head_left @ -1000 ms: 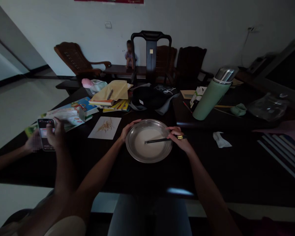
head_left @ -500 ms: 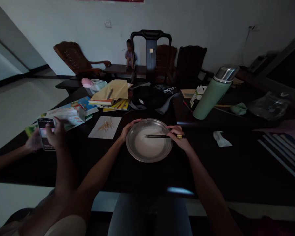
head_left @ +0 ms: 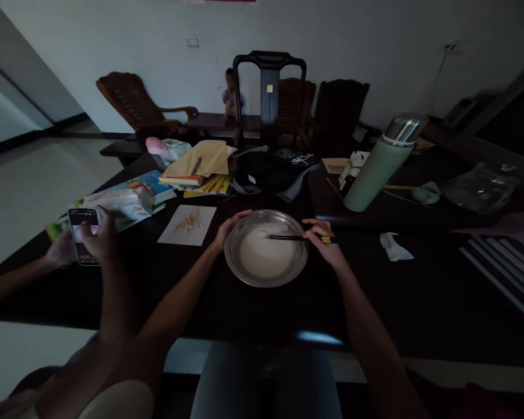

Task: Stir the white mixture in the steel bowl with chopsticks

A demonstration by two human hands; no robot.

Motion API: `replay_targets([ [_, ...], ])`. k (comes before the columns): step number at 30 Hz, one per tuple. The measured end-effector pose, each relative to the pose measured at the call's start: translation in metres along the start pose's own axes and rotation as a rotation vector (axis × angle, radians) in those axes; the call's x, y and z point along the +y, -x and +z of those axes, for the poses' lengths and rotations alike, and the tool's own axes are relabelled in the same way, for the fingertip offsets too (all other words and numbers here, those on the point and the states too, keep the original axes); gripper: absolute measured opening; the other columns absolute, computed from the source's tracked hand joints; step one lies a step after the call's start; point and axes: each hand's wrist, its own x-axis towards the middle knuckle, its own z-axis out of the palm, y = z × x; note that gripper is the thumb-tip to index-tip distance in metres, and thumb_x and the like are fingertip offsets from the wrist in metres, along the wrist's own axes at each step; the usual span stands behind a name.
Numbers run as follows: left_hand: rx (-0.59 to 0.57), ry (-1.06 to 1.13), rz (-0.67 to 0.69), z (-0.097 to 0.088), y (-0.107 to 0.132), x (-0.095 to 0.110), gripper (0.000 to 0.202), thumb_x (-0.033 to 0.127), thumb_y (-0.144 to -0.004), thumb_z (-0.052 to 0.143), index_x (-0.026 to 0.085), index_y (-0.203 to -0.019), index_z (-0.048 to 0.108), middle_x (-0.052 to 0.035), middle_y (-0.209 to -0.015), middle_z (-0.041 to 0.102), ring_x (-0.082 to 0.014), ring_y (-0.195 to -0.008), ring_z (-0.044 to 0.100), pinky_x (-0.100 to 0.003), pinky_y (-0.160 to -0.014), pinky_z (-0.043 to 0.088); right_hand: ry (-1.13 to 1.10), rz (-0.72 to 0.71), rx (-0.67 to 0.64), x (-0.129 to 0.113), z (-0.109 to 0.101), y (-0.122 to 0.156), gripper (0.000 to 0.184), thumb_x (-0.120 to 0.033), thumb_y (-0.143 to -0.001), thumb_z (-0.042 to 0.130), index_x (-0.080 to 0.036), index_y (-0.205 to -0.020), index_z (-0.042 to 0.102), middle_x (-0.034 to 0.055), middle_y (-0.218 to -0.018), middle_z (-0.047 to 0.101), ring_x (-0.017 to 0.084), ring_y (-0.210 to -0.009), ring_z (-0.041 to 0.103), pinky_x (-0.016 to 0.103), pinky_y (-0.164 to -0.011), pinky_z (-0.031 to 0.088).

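Observation:
A round metal basin (head_left: 303, 259) stands on the dark table in front of me, with a pale, whitish liquid (head_left: 266, 256) in it. My left hand (head_left: 229, 228) is wrapped on the basin's left rim and grips it. Over at the right rim, my right hand (head_left: 324, 241) is closed on black chopsticks (head_left: 288, 237) with gold bands near the back end. Their tips point left, at the liquid's surface; whether they dip in I cannot tell. Left of the basin lies a white sheet of paper (head_left: 168, 234) bearing a heap of thin sticks (head_left: 191, 221).
At left, another person's hands (head_left: 100, 238) hold a phone (head_left: 85, 233). Behind are a tissue pack (head_left: 126, 202), stacked books and envelopes (head_left: 201, 166), and a black bag (head_left: 266, 171). To the right are a green thermos (head_left: 375, 171), crumpled tissue (head_left: 395, 247) and folders (head_left: 502, 273).
My right hand has moved slightly right with the chopsticks, away from the basin's rim, and their tips have shifted right over the liquid. My left hand stays on the rim.

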Motion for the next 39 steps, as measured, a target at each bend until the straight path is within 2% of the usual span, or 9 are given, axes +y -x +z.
replay_targets([
  [6,0.065,-0.090,0.175,-0.024,0.000,-0.010,0.061,0.066,-0.072,0.050,0.035,-0.122,0.066,0.0081,-0.134,0.057,-0.0304,-0.145,0.004,-0.050,-0.113,0.024,-0.152,0.010,0.010,0.001,-0.006,0.002,0.047,-0.050,-0.093,0.045,-0.026,-0.055,0.061,0.0020,-0.098,0.074,0.025,-0.110,0.054,0.048,-0.102,0.039],
  [11,0.263,-0.143,0.434,-0.072,-0.004,-0.030,0.042,0.061,-0.073,0.060,0.047,-0.111,0.068,0.0323,-0.130,0.048,-0.0070,-0.139,-0.022,-0.008,-0.115,-0.004,-0.016,-0.017,-0.062,-0.004,0.006,0.001,0.033,-0.051,-0.086,0.056,-0.028,-0.066,0.067,0.0023,-0.105,0.073,0.026,-0.104,0.055,0.049,-0.098,0.039],
  [16,0.302,-0.157,0.408,-0.088,-0.005,-0.037,0.048,0.062,-0.073,0.060,0.043,-0.117,0.067,0.0296,-0.134,0.046,-0.0086,-0.142,-0.017,-0.009,-0.116,-0.002,-0.110,0.015,0.091,0.000,-0.009,0.001,0.045,-0.050,-0.092,0.047,-0.027,-0.056,0.061,0.0010,-0.098,0.073,0.025,-0.107,0.054,0.048,-0.101,0.037],
  [21,0.069,-0.064,0.460,-0.083,-0.006,-0.037,0.041,0.055,-0.081,0.059,0.049,-0.121,0.062,0.0324,-0.128,0.050,-0.0020,-0.134,-0.029,-0.008,-0.114,-0.011,-0.070,-0.011,-0.105,-0.005,0.002,0.002,0.037,-0.053,-0.088,0.053,-0.028,-0.064,0.068,0.0022,-0.103,0.073,0.026,-0.107,0.054,0.047,-0.098,0.039],
  [26,-0.069,-0.008,0.226,-0.073,-0.007,-0.031,0.065,0.065,-0.073,0.060,0.045,-0.134,0.054,0.0143,-0.127,0.061,-0.0259,-0.145,0.007,-0.034,-0.122,0.017,-0.011,-0.007,0.036,-0.001,0.000,0.000,0.034,-0.050,-0.088,0.054,-0.028,-0.066,0.067,0.0025,-0.103,0.072,0.026,-0.105,0.054,0.049,-0.098,0.038],
  [29,-0.062,-0.006,0.211,-0.071,-0.004,-0.021,0.067,0.066,-0.070,0.062,0.047,-0.134,0.052,0.0152,-0.126,0.061,-0.0264,-0.145,0.010,-0.035,-0.120,0.024,-0.105,0.005,0.085,0.002,-0.008,0.001,0.042,-0.049,-0.092,0.048,-0.027,-0.059,0.063,0.0021,-0.098,0.073,0.026,-0.106,0.054,0.049,-0.099,0.038],
  [32,-0.027,-0.003,0.315,-0.036,-0.003,-0.016,0.053,0.057,-0.074,0.063,0.050,-0.127,0.057,0.0165,-0.122,0.063,-0.0242,-0.146,0.012,-0.036,-0.117,0.031,-0.121,-0.010,-0.049,-0.001,-0.003,0.002,0.041,-0.050,-0.090,0.050,-0.027,-0.061,0.065,0.0026,-0.099,0.073,0.026,-0.107,0.054,0.047,-0.098,0.039],
  [35,-0.073,0.040,0.088,0.053,-0.014,-0.036,0.047,0.053,-0.084,0.050,0.033,-0.124,0.065,-0.0003,-0.121,0.066,-0.0370,-0.141,0.025,-0.050,-0.102,0.041,-0.028,-0.021,-0.107,-0.002,0.005,0.001,0.033,-0.051,-0.087,0.056,-0.026,-0.068,0.069,0.0039,-0.104,0.072,0.025,-0.106,0.054,0.046,-0.097,0.039],
  [39,-0.085,0.062,-0.094,0.173,-0.042,-0.094,0.040,0.035,-0.099,0.036,0.016,-0.119,0.064,-0.0132,-0.127,0.059,-0.0356,-0.123,0.051,-0.049,-0.088,0.047,-0.021,-0.017,0.045,0.001,-0.002,0.000,0.037,-0.049,-0.089,0.052,-0.025,-0.065,0.066,0.0039,-0.101,0.071,0.025,-0.104,0.054,0.047,-0.098,0.038],
])
